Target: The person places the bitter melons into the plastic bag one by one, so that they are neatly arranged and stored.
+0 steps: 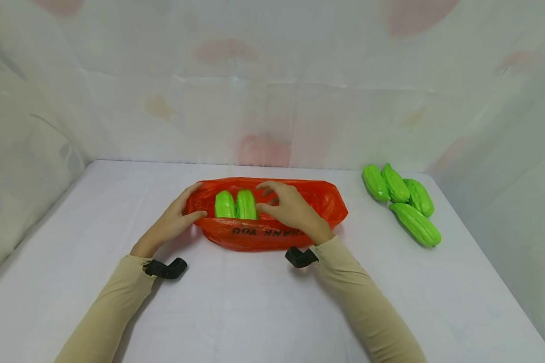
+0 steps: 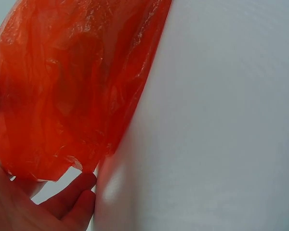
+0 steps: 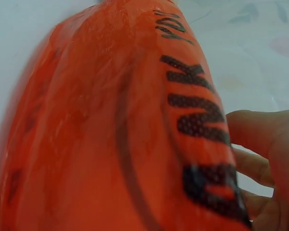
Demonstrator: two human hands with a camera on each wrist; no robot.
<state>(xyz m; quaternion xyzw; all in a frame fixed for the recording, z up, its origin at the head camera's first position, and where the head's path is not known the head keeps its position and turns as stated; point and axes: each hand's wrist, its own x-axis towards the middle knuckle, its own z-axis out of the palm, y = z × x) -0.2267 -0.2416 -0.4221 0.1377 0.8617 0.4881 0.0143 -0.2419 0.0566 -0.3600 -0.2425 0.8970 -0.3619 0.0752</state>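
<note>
A red plastic bag (image 1: pixel 240 241) printed "THANK YOU" lies on its side, its mouth spread wide. Two bright green, ridged gourds (image 1: pixel 247 204) sit side by side in its left part. At the bag's left end, my left hand (image 1: pixel 174 217) touches it with thumb and fingers spread apart; the left wrist view shows the fingertips (image 2: pixel 89 179) against the plastic. My right hand (image 1: pixel 290 205) hovers over the bag's mouth, right of the gourds, fingers loosely bent around nothing. In the right wrist view, the bag's printed wall partly hides this hand (image 3: pixel 274 159).
Several more green gourds (image 1: pixel 414 222) lie in a group at the back right of the white table (image 1: pixel 236 307). A pale patterned curtain (image 1: pixel 300 116) rises behind the table and along both sides.
</note>
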